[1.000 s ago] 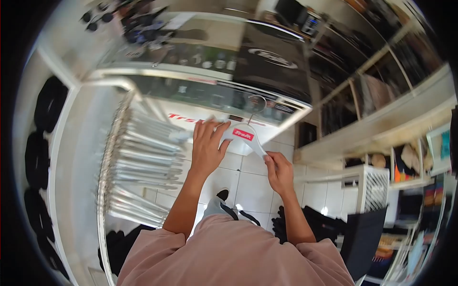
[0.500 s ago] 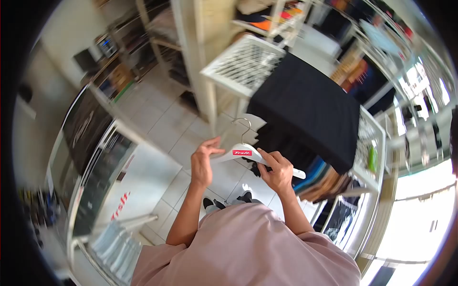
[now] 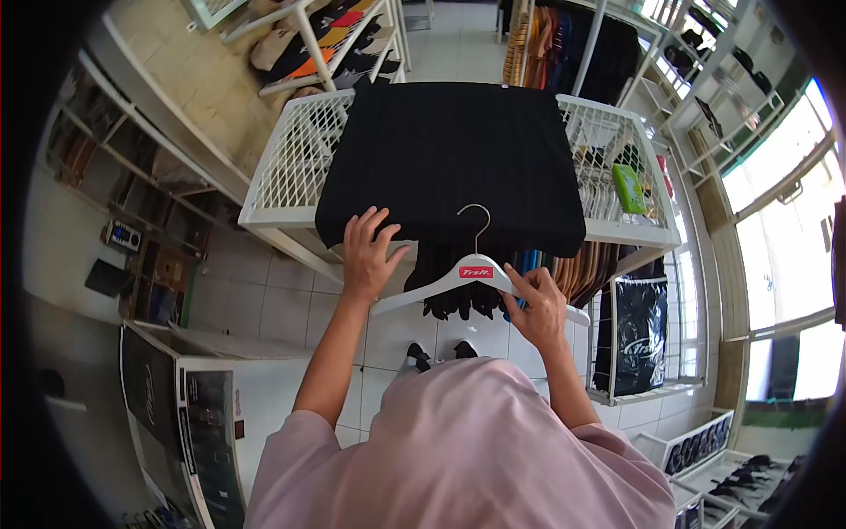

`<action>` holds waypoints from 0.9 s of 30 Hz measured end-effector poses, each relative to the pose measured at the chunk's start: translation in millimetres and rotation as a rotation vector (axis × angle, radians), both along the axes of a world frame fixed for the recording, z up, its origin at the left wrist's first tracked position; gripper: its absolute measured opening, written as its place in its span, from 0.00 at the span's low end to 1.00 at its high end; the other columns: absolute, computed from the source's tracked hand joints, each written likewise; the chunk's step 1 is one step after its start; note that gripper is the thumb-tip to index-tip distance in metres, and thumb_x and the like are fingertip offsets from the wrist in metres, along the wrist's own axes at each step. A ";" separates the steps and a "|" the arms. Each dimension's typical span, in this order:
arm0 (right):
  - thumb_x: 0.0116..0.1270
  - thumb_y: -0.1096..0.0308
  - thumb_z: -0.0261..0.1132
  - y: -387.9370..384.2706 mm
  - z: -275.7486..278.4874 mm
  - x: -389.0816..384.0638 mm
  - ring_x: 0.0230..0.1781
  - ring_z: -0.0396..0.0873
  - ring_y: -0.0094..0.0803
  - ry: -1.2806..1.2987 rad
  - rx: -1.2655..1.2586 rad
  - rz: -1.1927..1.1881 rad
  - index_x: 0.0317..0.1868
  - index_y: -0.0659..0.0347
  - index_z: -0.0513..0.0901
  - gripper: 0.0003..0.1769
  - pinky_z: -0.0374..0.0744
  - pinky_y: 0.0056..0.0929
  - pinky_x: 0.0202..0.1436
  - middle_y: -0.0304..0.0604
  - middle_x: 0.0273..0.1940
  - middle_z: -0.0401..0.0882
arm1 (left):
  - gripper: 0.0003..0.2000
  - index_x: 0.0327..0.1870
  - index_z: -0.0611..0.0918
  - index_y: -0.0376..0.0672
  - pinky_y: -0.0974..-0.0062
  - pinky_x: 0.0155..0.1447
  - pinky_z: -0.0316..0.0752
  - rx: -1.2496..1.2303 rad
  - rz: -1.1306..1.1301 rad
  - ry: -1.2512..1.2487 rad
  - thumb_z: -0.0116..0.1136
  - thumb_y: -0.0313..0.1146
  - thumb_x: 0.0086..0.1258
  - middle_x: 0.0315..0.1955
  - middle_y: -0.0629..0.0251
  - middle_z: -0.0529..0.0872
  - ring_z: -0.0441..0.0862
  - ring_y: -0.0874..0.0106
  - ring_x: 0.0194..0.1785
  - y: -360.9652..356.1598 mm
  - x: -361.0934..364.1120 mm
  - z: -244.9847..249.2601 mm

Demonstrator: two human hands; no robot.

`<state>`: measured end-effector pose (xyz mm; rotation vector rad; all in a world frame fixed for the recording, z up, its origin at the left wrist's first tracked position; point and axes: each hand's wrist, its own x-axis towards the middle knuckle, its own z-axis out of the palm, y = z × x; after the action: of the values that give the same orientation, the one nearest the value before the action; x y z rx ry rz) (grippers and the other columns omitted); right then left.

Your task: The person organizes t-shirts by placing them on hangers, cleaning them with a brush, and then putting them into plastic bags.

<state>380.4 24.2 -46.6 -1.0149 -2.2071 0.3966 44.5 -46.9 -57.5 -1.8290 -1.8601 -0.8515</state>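
A white clothes hanger (image 3: pixel 441 284) with a red label and a metal hook hangs in the grip of my right hand (image 3: pixel 538 307), whose thumb and fingers pinch its right arm. My left hand (image 3: pixel 368 256) has its fingers spread, with the fingertips at the front left edge of a black cloth garment (image 3: pixel 454 163). That garment lies spread over a white mesh-topped rack (image 3: pixel 295 154), its front edge draping down. The hanger's hook overlaps the garment's front edge in this view.
Under the rack hang several garments (image 3: pixel 577 269) in brown and blue. A green packet (image 3: pixel 628 189) lies on the mesh at right. A white display case (image 3: pixel 264 388) stands at lower left, and a shelf of folded clothes (image 3: pixel 326 44) stands behind.
My view has swung round to face the rack squarely. My left hand has moved away from the hanger to the garment's edge; my right hand still holds the hanger.
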 end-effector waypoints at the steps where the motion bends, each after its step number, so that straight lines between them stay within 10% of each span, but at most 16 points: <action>1: 0.58 0.68 0.81 -1.1 -1.8 1.5 0.34 0.82 0.34 0.006 0.002 -0.010 0.65 0.46 0.92 0.31 0.82 0.37 0.36 0.38 0.40 0.77 | 0.26 0.58 0.81 0.49 0.43 0.79 0.70 0.001 -0.029 0.025 0.83 0.30 0.61 0.69 0.60 0.78 0.75 0.54 0.77 4.4 -7.4 -4.4; 27: 0.55 0.70 0.85 -25.6 -2.2 -29.2 0.34 0.81 0.35 0.000 0.189 -0.088 0.55 0.53 0.93 0.25 0.78 0.38 0.39 0.36 0.35 0.80 | 0.08 0.46 0.88 0.42 0.51 0.75 0.78 -0.051 -0.354 -0.185 0.73 0.27 0.69 0.62 0.57 0.90 0.85 0.56 0.71 -4.3 -54.5 31.1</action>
<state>351.2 -1.5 -48.8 -1.0034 -2.1445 0.1449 -9.9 -51.1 -26.4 -2.2188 -1.6983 -1.1360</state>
